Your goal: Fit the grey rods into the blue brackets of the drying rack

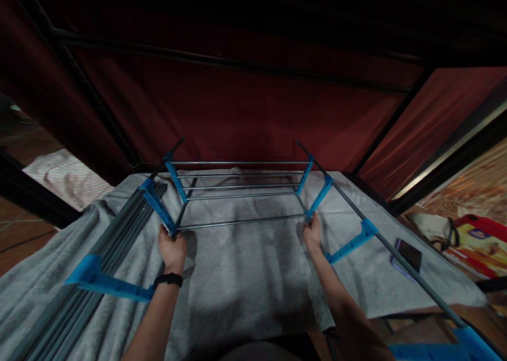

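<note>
A partly built rack of grey metal tubes and blue plastic brackets lies on a grey cloth. My left hand (173,249), with a black band at the wrist, is closed round the lower end of a left blue bracket (160,207). My right hand (312,234) grips the lower end of a right blue bracket (320,195). Between these two ends runs the nearest crossbar (241,222). Farther crossbars (245,196) join the brackets behind it. Nearer me, another left bracket (106,283) and another right bracket (352,241) have no crossbar between them. My fingertips are partly hidden.
Several loose grey tubes (114,245) lie in a bundle at the left. A dark phone (407,255) rests on the grey cloth (245,276) at the right, beneath a long side tube (412,271). Red fabric (245,107) hangs behind. A red and yellow package (481,242) is at far right.
</note>
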`<state>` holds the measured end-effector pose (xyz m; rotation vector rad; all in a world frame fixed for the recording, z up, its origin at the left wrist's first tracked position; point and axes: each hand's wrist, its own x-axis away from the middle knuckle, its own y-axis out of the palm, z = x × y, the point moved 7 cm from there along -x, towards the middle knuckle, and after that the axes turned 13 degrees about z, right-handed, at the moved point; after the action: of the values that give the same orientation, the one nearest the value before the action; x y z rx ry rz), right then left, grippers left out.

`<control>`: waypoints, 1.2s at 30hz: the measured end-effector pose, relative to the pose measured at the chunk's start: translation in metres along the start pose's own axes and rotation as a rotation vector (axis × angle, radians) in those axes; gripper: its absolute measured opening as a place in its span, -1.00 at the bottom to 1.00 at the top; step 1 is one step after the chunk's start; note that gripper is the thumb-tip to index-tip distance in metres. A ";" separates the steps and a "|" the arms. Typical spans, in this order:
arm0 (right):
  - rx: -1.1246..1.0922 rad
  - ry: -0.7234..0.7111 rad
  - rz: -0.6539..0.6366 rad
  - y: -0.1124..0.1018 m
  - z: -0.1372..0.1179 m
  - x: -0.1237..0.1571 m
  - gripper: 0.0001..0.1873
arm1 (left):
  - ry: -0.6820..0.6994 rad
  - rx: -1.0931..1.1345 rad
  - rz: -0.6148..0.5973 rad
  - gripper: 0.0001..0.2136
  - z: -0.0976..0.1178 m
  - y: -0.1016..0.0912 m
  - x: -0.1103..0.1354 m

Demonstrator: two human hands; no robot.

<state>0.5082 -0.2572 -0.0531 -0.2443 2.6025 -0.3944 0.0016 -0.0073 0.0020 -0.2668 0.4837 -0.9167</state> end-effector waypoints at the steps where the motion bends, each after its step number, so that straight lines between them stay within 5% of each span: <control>1: 0.021 0.027 -0.026 0.000 0.006 0.013 -0.24 | 0.019 -0.038 -0.021 -0.69 -0.005 0.000 0.003; 8: 0.061 -0.165 -0.245 -0.001 0.013 0.072 -0.49 | 0.198 -0.292 -0.161 -0.55 -0.018 -0.001 0.025; 18: 0.215 -0.512 -0.209 0.000 0.007 0.086 -0.52 | 0.279 -0.477 -0.255 -0.54 -0.023 -0.001 0.041; 25: 0.233 -0.595 -0.242 -0.002 0.007 0.086 -0.48 | 0.382 -0.417 -0.231 -0.57 -0.022 -0.012 0.082; 31: 0.210 -0.621 -0.249 -0.003 0.009 0.084 -0.49 | 0.468 -0.245 -0.367 -0.59 -0.023 -0.042 0.139; 36: 0.233 -0.627 -0.260 -0.001 0.014 0.084 -0.46 | 0.489 -0.153 -0.536 -0.60 -0.043 -0.091 0.182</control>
<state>0.4432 -0.2817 -0.1020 -0.5323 1.8981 -0.5955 0.0103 -0.2091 -0.0486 -0.3185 0.9643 -1.4824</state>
